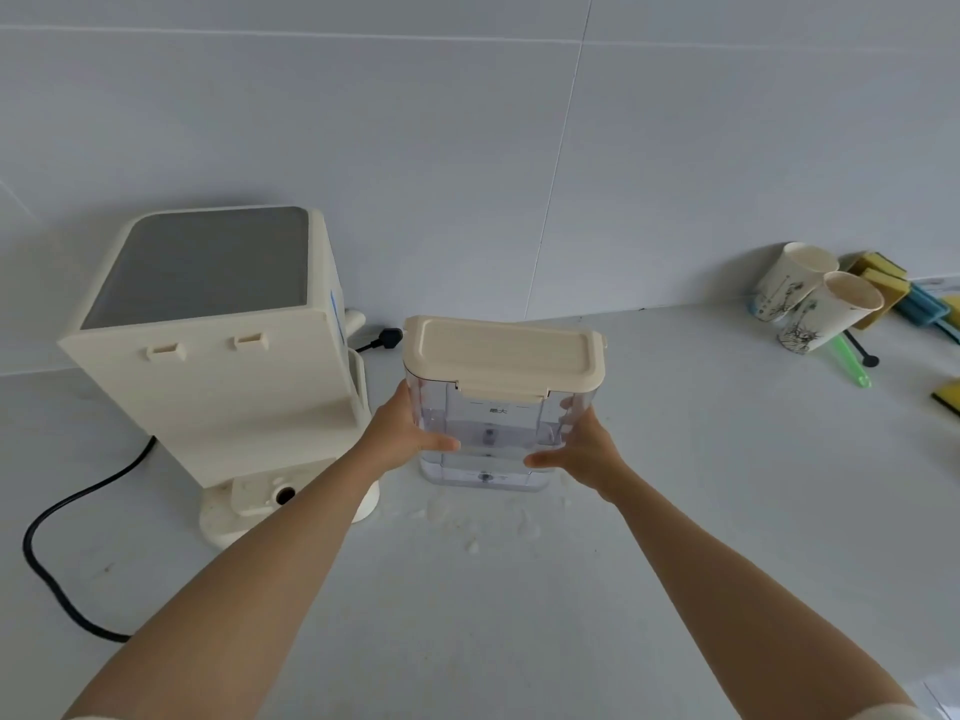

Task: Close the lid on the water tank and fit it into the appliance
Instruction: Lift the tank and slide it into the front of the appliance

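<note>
Counter [675,511]: appliance [218,387], water tank [488,439] (lidded), cups [815,304], sponges [883,275].

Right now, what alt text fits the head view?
Two bare hands, left hand and right hand, grip the sides of a clear water tank with its cream lid closed, on a white counter. The cream appliance stands to its left; two paper cups sit far right.
</note>
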A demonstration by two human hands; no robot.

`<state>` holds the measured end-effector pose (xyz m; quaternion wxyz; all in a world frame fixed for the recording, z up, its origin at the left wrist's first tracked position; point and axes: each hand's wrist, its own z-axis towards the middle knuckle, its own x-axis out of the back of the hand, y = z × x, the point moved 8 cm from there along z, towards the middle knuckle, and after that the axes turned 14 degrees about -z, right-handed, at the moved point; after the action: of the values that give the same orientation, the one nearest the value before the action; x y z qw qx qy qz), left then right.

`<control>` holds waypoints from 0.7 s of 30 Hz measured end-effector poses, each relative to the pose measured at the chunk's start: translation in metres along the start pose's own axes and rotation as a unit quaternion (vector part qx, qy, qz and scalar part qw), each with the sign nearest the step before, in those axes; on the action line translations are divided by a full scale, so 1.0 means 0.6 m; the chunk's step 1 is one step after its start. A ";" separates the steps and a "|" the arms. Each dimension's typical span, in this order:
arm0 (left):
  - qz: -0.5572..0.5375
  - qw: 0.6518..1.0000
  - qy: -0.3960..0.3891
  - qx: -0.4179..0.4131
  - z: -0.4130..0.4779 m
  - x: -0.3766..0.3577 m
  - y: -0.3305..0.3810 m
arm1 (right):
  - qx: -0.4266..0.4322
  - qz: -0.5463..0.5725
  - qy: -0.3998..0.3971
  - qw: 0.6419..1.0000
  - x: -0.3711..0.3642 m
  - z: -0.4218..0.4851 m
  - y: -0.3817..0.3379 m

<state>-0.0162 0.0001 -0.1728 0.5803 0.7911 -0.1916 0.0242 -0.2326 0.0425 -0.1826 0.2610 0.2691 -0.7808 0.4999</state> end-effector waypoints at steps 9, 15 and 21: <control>-0.064 0.997 0.031 0.006 -0.057 0.033 -0.024 | 0.030 -0.037 -0.013 0.999 -0.004 -0.040 -0.039; -0.093 0.993 0.065 -0.019 -0.119 0.081 -0.008 | 0.061 -0.070 -0.040 0.995 -0.001 -0.069 -0.108; -0.100 0.988 0.114 -0.027 -0.185 0.158 0.026 | 0.104 -0.064 -0.057 0.991 -0.028 -0.093 -0.193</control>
<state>0.0869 0.0730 -0.0976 0.6194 0.7822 -0.0442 0.0509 -0.1338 0.0550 -0.0994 0.2183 0.3717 -0.7194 0.5447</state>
